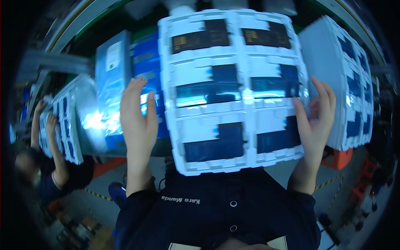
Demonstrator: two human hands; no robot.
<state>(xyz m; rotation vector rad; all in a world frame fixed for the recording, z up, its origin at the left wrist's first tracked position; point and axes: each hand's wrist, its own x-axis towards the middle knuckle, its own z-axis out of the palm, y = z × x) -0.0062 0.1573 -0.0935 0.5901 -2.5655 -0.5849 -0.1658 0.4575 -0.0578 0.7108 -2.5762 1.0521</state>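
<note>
The white tray (246, 143) is right in front of your chest, its slightly longer axis running away from you, far end leaning a little left. Its six compartments, three rows of two, each hold a dark L-shaped piece (230, 139), the upright arm on the right and pointing away from you. Your right hand (315, 114) is at the right rim, fingers loosely bent; you can't tell whether it grips. Your left hand (138, 110) is released, fingers extended, just beside the left rim. Beyond it stands a blue-wrapped package (111, 89); to the right, stacked trays (321, 66) hold dark pieces too.
</note>
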